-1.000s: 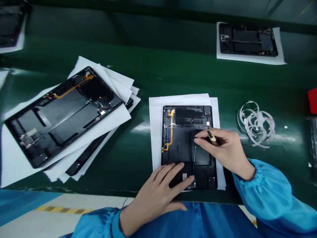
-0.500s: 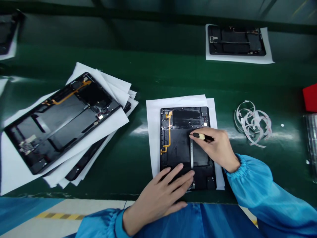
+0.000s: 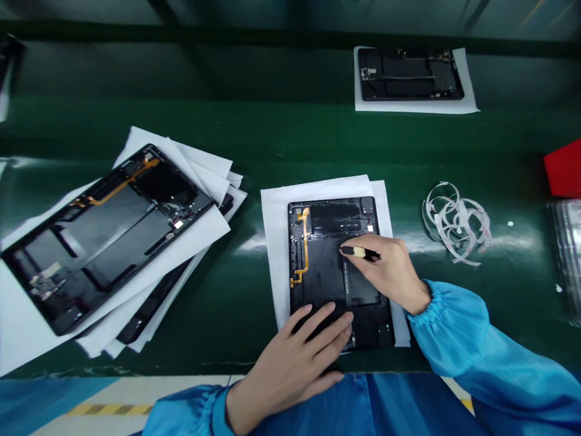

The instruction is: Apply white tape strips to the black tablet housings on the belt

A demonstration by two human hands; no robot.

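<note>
A black tablet back housing [image 3: 324,257] lies on white paper sheets [image 3: 275,242] in front of me, its inside facing up. An orange flex cable [image 3: 305,242] runs along its left side, and a narrow flat strip [image 3: 347,281] runs down its middle. My right hand [image 3: 388,266] pinches a short black tool with a cream-coloured band [image 3: 359,251], its tip by the strip's upper end; what kind of tool it is cannot be made out. Over the housing's lower edge, my left hand [image 3: 297,357] rests with fingers spread, covering the strip's lower end.
To the left, more housings [image 3: 113,227] are stacked with paper between them. Another housing [image 3: 411,75] sits on paper at the back right. A tangle of thin white strips [image 3: 456,224] lies right of my work, near a red box [image 3: 563,169] and clear plastic trays [image 3: 567,260].
The view has shifted slightly, so the surroundings sit further left. Both hands stay in nearly the same places on the housing, and the tool remains near the strip's upper end.
</note>
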